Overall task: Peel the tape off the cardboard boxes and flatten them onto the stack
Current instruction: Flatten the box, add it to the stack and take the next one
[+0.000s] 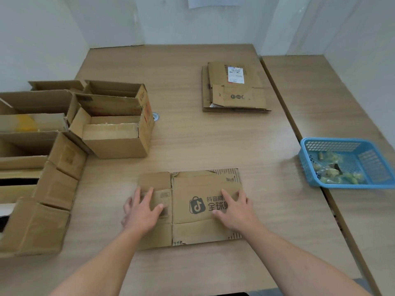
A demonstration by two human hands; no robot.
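On the wooden table (pixel 192 135), a cluster of open cardboard boxes (pixel 115 124) crowds the left side, well apart from the stack (pixel 233 88) of flattened boxes lying at the far right. A blue basket (pixel 333 140) sits on the adjoining table (pixel 320 92) to the right and holds crumpled wads of yellowish tape (pixel 333 174). Near the person, one flattened box (pixel 198 229) lies flat on the table, between the open boxes and the basket. The left hand (pixel 142 210) presses palm-down on its left part, fingers spread. The right hand (pixel 234 210) lies flat beside the printed logo, fingers also spread.
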